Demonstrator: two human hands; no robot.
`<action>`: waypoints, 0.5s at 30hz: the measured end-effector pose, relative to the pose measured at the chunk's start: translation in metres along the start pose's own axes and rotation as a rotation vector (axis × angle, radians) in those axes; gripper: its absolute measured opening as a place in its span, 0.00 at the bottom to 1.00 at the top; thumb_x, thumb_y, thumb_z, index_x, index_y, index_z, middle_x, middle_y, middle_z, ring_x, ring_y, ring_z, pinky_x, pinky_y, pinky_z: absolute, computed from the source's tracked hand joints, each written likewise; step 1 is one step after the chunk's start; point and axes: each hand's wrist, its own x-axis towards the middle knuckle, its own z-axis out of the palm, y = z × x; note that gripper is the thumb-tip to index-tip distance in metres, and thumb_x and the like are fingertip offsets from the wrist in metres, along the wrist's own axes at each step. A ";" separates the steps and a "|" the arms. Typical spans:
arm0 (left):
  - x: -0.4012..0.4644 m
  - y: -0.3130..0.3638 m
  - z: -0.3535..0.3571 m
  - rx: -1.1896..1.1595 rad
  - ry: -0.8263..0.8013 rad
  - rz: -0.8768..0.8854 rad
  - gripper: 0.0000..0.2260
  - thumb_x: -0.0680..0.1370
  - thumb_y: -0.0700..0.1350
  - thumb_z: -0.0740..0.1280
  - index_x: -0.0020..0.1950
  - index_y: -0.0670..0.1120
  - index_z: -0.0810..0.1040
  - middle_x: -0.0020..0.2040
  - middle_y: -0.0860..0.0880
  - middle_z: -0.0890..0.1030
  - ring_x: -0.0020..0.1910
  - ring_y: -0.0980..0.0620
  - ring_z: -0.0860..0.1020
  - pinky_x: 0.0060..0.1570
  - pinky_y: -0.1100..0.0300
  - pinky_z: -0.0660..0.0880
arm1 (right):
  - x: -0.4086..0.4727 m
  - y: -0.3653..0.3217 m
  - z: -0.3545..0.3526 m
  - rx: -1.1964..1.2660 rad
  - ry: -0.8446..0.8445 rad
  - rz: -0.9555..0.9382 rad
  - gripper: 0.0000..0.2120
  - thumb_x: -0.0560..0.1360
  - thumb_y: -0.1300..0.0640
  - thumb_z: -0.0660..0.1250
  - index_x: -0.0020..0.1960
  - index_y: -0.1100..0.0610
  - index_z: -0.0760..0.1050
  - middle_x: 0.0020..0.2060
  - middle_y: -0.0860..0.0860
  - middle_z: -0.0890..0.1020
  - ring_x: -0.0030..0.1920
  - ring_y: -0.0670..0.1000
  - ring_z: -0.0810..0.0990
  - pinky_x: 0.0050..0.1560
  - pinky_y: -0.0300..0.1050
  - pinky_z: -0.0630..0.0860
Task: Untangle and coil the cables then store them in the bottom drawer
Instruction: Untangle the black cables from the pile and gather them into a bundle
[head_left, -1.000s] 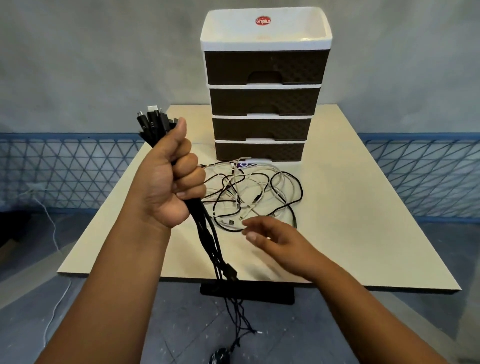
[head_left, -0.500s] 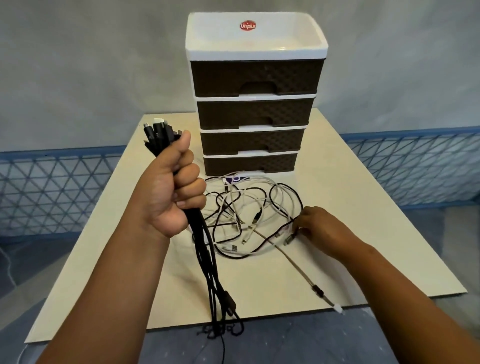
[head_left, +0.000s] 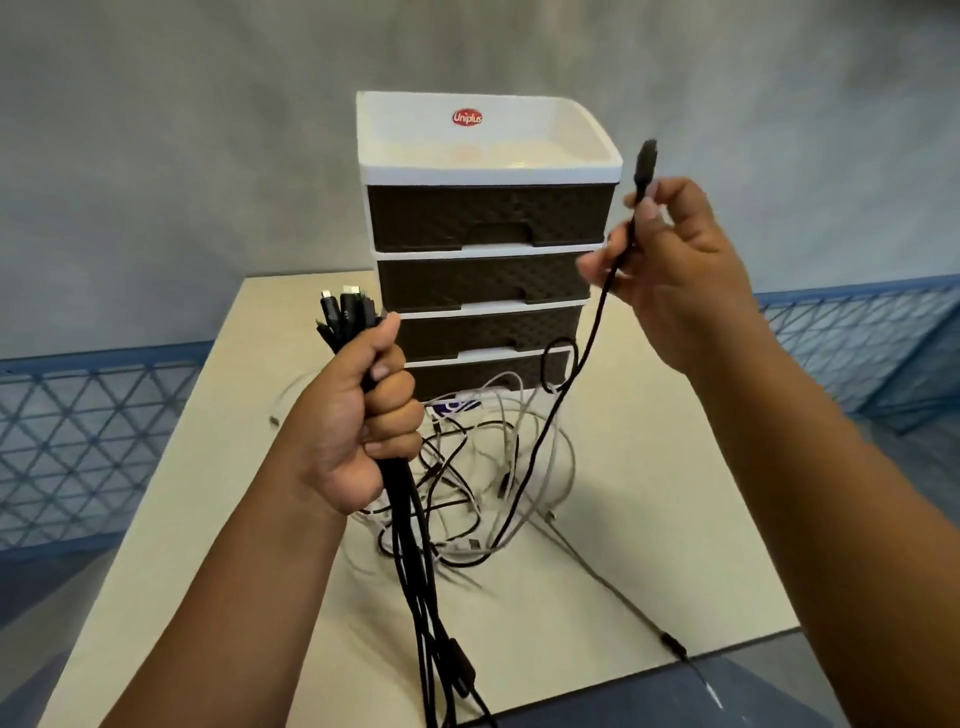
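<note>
A cream desk (head_left: 649, 545) stands before a grey wall (head_left: 156, 130), with blue lattice railing (head_left: 78, 441) on either side behind it. Beyond both hands sits a drawer unit (head_left: 488, 260), its bottom drawer (head_left: 483, 371) closed. The left hand (head_left: 353, 431) clenches a bundle of black cables (head_left: 410, 545) upright. The right hand (head_left: 675, 270), raised higher, pinches a single black cable (head_left: 587, 353) near its plug. Between and below the hands, a tangle of cables (head_left: 493, 478) lies on the desk.

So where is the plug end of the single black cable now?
In the head view, the black cable has its plug end up on the right, pinched in the right hand, beside the drawer unit top.
</note>
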 end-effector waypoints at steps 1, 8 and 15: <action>0.000 0.000 0.000 -0.005 0.003 -0.004 0.19 0.79 0.56 0.61 0.31 0.51 0.63 0.20 0.55 0.56 0.17 0.59 0.55 0.21 0.68 0.47 | 0.004 -0.013 0.007 0.048 -0.005 -0.039 0.05 0.84 0.57 0.54 0.54 0.54 0.68 0.35 0.51 0.77 0.42 0.54 0.81 0.54 0.54 0.79; 0.005 -0.007 -0.001 0.025 0.043 0.042 0.13 0.79 0.52 0.59 0.38 0.48 0.73 0.22 0.55 0.56 0.17 0.60 0.54 0.19 0.71 0.50 | -0.013 -0.003 0.061 -0.146 0.047 0.042 0.06 0.83 0.60 0.57 0.50 0.53 0.71 0.30 0.50 0.76 0.25 0.49 0.72 0.29 0.42 0.73; 0.004 -0.024 0.000 0.206 0.152 0.070 0.08 0.78 0.49 0.65 0.48 0.44 0.78 0.25 0.54 0.56 0.21 0.58 0.53 0.21 0.69 0.51 | -0.030 0.010 0.078 0.575 0.001 0.393 0.06 0.83 0.59 0.56 0.50 0.57 0.70 0.33 0.51 0.72 0.22 0.42 0.63 0.25 0.35 0.65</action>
